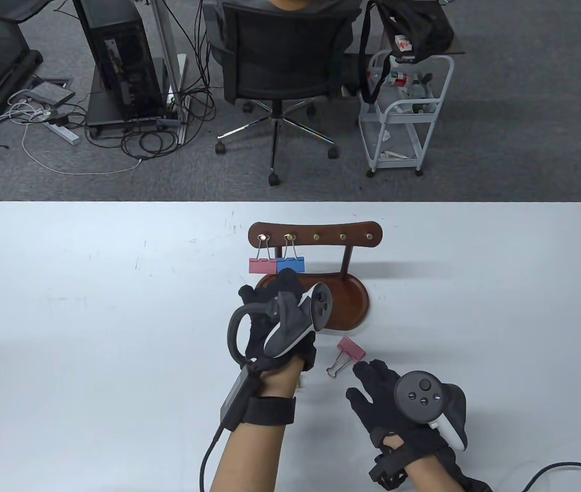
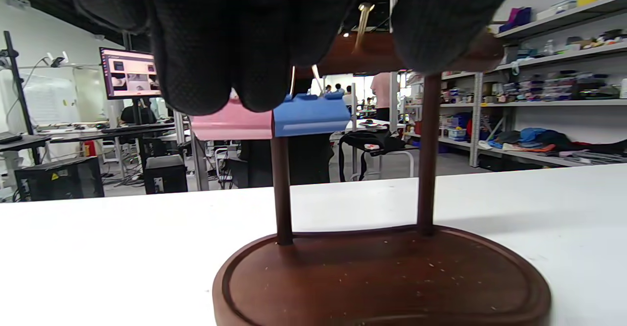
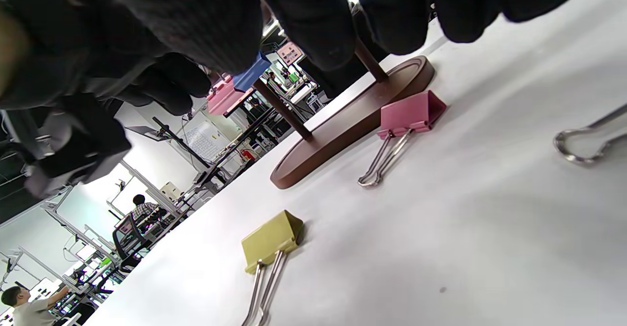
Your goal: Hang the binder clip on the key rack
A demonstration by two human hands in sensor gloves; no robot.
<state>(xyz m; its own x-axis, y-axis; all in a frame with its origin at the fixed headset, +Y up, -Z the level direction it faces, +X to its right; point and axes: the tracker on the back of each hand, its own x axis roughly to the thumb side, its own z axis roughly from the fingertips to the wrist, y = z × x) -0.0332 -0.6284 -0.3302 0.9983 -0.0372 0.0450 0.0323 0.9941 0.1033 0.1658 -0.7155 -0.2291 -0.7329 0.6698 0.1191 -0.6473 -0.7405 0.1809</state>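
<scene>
2 binder clips, pink (image 1: 262, 265) and blue (image 1: 291, 264), hang on the key rack (image 1: 316, 238); 3 hooks free. Right hand (image 1: 398, 405), grip open, nears a pink clip (image 1: 350, 348) on the counter (image 1: 90, 307); left hand's (image 1: 275, 328) grip cannot be told.

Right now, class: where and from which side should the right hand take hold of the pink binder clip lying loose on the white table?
Probably pinch the pink binder clip by its pink body, coming from above. That leaves its wire loops, which lie flat pointing toward the right hand, free for a brass hook on the wooden key rack.
</scene>
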